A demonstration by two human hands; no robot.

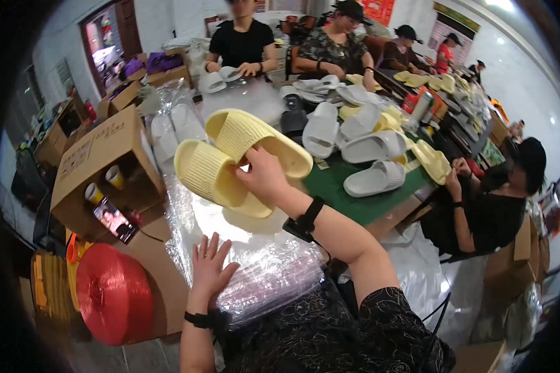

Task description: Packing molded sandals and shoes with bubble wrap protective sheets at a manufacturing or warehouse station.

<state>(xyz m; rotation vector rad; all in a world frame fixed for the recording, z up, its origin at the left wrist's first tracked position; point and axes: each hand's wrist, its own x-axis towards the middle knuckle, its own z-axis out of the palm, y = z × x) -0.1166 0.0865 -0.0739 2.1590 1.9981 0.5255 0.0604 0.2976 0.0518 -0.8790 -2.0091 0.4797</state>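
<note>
A pair of pale yellow slippers (208,174) is held up over the table, side by side, with ribbed straps. My right hand (262,175) grips them by the inner edges of both straps, thumb and fingers closed. Below them lies a stack of clear plastic bags (274,280), shiny with reflected light. My left hand (211,268) rests on the left edge of this stack, fingers spread, holding nothing. In a clear bag beyond the slippers lies a pair of white slippers (179,127).
Grey slippers (373,179) and yellow ones pile up on the green tabletop (345,208). A cardboard box (99,161) with cups and a phone (115,221) stands left, beside a red roll of plastic twine (115,292). Several co-workers sit around the table; one (242,43) handles white slippers opposite.
</note>
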